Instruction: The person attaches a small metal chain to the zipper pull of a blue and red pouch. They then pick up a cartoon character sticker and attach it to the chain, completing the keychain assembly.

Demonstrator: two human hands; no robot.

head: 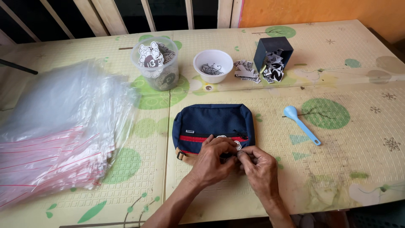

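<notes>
Across a pale patterned tabletop [337,169], both hands are pinching a small white charm [237,145] at the near edge of a navy pouch [211,120] lying lengthwise left to right, the left hand [213,162] and right hand [259,166] closing on it together.

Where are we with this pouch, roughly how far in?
Early, it seems. The navy pouch lies flat; both the left hand and right hand work a small white charm at its zipper. The zip bags lie stacked alongside, none around the pouch.
</notes>
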